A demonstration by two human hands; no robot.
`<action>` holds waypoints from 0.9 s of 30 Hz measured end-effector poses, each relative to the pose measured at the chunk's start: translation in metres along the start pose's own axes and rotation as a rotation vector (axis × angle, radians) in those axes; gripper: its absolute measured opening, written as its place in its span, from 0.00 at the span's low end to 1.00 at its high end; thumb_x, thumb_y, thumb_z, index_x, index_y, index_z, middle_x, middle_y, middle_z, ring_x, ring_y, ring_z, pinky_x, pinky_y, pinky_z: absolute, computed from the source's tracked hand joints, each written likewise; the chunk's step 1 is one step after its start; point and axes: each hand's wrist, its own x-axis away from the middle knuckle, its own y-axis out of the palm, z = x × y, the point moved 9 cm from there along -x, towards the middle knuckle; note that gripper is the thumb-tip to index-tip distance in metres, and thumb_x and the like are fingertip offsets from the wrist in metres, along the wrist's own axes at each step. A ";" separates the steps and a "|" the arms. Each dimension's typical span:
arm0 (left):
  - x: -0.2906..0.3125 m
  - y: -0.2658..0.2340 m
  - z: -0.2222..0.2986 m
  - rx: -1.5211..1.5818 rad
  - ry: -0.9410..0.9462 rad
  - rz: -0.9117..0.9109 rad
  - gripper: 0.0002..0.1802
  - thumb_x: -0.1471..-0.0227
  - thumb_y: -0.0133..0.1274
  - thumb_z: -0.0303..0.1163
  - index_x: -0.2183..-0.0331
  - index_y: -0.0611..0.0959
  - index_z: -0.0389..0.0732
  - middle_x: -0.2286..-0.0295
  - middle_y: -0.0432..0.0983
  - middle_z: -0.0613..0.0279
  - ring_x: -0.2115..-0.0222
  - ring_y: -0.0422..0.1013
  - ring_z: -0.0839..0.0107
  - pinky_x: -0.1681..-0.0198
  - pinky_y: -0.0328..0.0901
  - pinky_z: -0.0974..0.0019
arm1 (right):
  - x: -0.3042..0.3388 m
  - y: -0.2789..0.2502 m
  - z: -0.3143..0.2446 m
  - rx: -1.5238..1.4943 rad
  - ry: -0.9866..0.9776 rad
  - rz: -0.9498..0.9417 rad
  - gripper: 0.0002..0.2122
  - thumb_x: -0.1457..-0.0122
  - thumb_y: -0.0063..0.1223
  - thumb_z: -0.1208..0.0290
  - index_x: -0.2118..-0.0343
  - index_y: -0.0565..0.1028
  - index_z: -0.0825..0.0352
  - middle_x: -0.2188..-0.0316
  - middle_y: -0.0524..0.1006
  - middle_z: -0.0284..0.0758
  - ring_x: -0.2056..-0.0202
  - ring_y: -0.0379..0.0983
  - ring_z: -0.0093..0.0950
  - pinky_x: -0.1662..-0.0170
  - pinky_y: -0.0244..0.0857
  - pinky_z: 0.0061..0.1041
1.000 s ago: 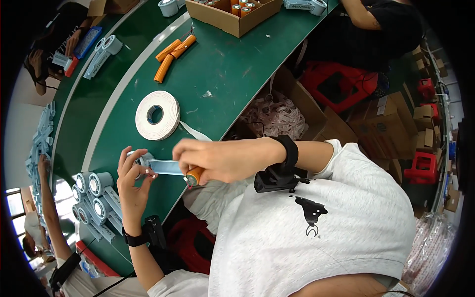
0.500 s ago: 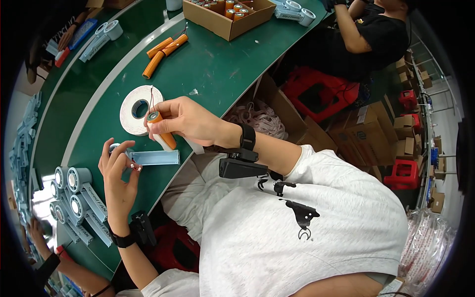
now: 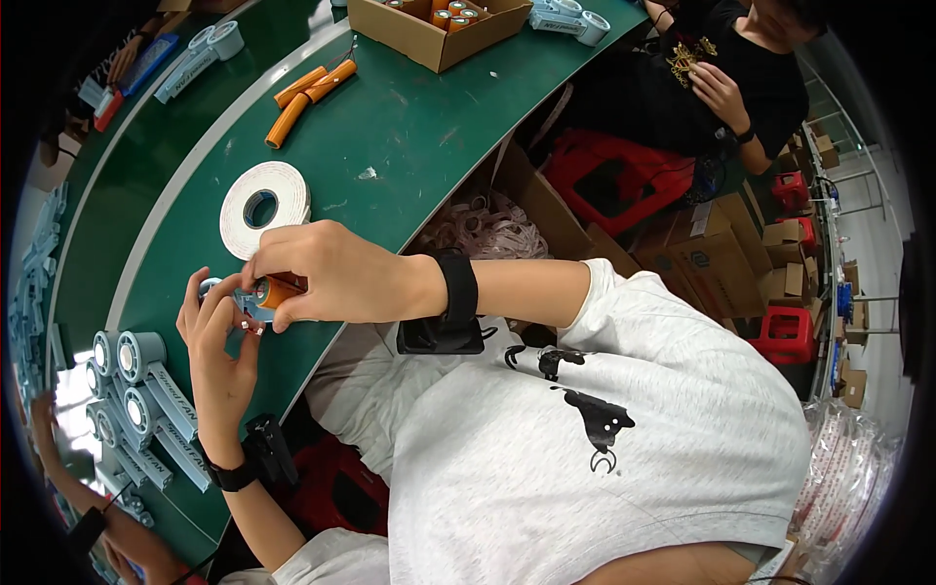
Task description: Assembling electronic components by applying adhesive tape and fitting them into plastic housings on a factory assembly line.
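My right hand [image 3: 341, 273] is closed on an orange cylindrical battery [image 3: 280, 292], which sits over the trough of a light blue fan handle shell [image 3: 255, 311]. Most of the shell is hidden by my fingers. Bent around the shell's round end, my left hand [image 3: 220, 351] holds it on the table. A small white connector [image 3: 252, 328] shows at the fingertips of that hand. Just beyond my right hand lies a roll of white tape [image 3: 234, 207], flat on the green table [image 3: 400, 136].
Several orange batteries [image 3: 310, 97] lie beyond the tape, near a cardboard box [image 3: 390, 34] of batteries. Light blue fan parts [image 3: 146, 395] are stacked at left. A co-worker [image 3: 731, 88] sits at far right by a red stool [image 3: 614, 180]. Below the table edge, a carton holds crumpled strips [image 3: 487, 224].
My right hand has brought the battery down and left, from beside the tape onto the blue shell. My left hand keeps its hold. The co-worker's hand has moved to the chest.
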 end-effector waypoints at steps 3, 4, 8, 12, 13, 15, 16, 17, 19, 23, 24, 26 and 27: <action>0.002 -0.001 -0.003 0.011 -0.024 0.021 0.12 0.68 0.50 0.15 0.79 0.64 0.37 0.59 0.70 0.60 0.48 0.54 0.50 0.47 0.47 0.55 | 0.000 0.007 -0.008 0.077 -0.099 -0.016 0.09 0.61 0.58 0.77 0.76 0.71 0.71 0.74 0.72 0.39 0.74 0.69 0.34 0.68 0.65 0.26; 0.001 -0.001 -0.002 0.010 -0.013 0.021 0.11 0.68 0.49 0.15 0.79 0.65 0.37 0.59 0.70 0.60 0.48 0.54 0.50 0.47 0.47 0.55 | 0.001 0.011 -0.014 0.138 -0.181 -0.026 0.08 0.61 0.58 0.77 0.76 0.71 0.71 0.74 0.72 0.39 0.74 0.70 0.35 0.68 0.65 0.27; 0.001 0.000 -0.003 0.014 0.006 0.026 0.10 0.68 0.49 0.15 0.79 0.66 0.36 0.59 0.70 0.60 0.48 0.55 0.50 0.47 0.47 0.55 | 0.001 0.024 -0.021 0.299 -0.312 -0.138 0.07 0.58 0.55 0.78 0.74 0.70 0.70 0.75 0.72 0.39 0.73 0.71 0.36 0.69 0.65 0.29; 0.003 -0.001 -0.007 0.031 0.008 0.029 0.09 0.68 0.49 0.15 0.80 0.68 0.36 0.58 0.70 0.60 0.49 0.55 0.50 0.48 0.48 0.56 | -0.013 0.032 -0.017 0.390 -0.204 -0.403 0.06 0.54 0.51 0.78 0.72 0.69 0.69 0.75 0.72 0.41 0.73 0.72 0.37 0.71 0.66 0.31; 0.003 0.000 -0.008 0.043 0.010 0.026 0.08 0.67 0.49 0.15 0.80 0.68 0.36 0.58 0.70 0.59 0.49 0.55 0.51 0.49 0.50 0.57 | -0.014 0.034 -0.016 0.403 -0.159 -0.489 0.05 0.53 0.50 0.77 0.72 0.69 0.69 0.76 0.72 0.41 0.73 0.72 0.37 0.71 0.66 0.32; 0.004 0.001 -0.009 0.051 0.022 0.015 0.08 0.66 0.49 0.15 0.81 0.68 0.35 0.58 0.70 0.59 0.49 0.56 0.51 0.50 0.51 0.58 | -0.015 0.039 -0.011 0.415 -0.111 -0.561 0.04 0.52 0.48 0.77 0.72 0.69 0.69 0.77 0.73 0.41 0.73 0.72 0.38 0.72 0.66 0.32; 0.005 0.000 -0.012 0.096 -0.011 0.025 0.07 0.64 0.49 0.16 0.81 0.68 0.35 0.58 0.70 0.58 0.48 0.56 0.52 0.51 0.53 0.60 | -0.018 0.048 -0.004 0.440 -0.092 -0.593 0.05 0.52 0.48 0.75 0.72 0.70 0.69 0.77 0.73 0.42 0.73 0.73 0.38 0.72 0.66 0.32; 0.006 0.000 -0.014 0.144 -0.044 0.038 0.06 0.63 0.49 0.16 0.81 0.68 0.35 0.58 0.70 0.57 0.48 0.56 0.53 0.52 0.55 0.62 | -0.022 0.055 0.001 0.467 -0.072 -0.627 0.06 0.52 0.49 0.74 0.71 0.72 0.69 0.77 0.74 0.42 0.73 0.73 0.38 0.72 0.67 0.32; 0.008 0.001 -0.019 0.192 -0.070 0.043 0.06 0.61 0.49 0.17 0.81 0.69 0.35 0.58 0.70 0.57 0.48 0.56 0.53 0.53 0.56 0.64 | -0.026 0.061 0.006 0.495 -0.046 -0.653 0.08 0.52 0.49 0.72 0.70 0.73 0.68 0.76 0.75 0.42 0.73 0.74 0.39 0.72 0.67 0.32; 0.015 0.003 -0.026 0.309 -0.004 0.060 0.05 0.59 0.49 0.17 0.76 0.70 0.35 0.55 0.67 0.55 0.47 0.55 0.57 0.56 0.59 0.67 | -0.027 0.065 0.028 0.760 0.005 -0.679 0.07 0.51 0.47 0.74 0.70 0.74 0.67 0.78 0.74 0.41 0.74 0.73 0.37 0.74 0.66 0.29; 0.014 0.002 -0.030 0.386 -0.037 0.080 0.08 0.59 0.50 0.17 0.72 0.71 0.35 0.53 0.65 0.55 0.47 0.55 0.57 0.56 0.59 0.66 | -0.025 0.067 0.040 0.625 0.086 -0.724 0.08 0.52 0.47 0.75 0.68 0.75 0.65 0.78 0.75 0.40 0.74 0.73 0.35 0.73 0.65 0.28; 0.012 0.000 -0.040 0.540 -0.107 0.112 0.16 0.60 0.51 0.17 0.64 0.71 0.36 0.50 0.61 0.56 0.46 0.54 0.58 0.56 0.59 0.65 | -0.015 0.071 0.063 0.345 0.243 -0.798 0.12 0.52 0.47 0.75 0.64 0.76 0.61 0.77 0.75 0.39 0.73 0.73 0.33 0.72 0.65 0.27; 0.009 -0.003 -0.036 0.546 -0.102 0.106 0.16 0.60 0.51 0.17 0.64 0.71 0.36 0.50 0.61 0.56 0.46 0.54 0.58 0.56 0.59 0.65 | -0.010 0.072 0.069 0.347 0.252 -0.793 0.12 0.52 0.47 0.75 0.64 0.76 0.61 0.77 0.75 0.39 0.73 0.73 0.33 0.72 0.65 0.27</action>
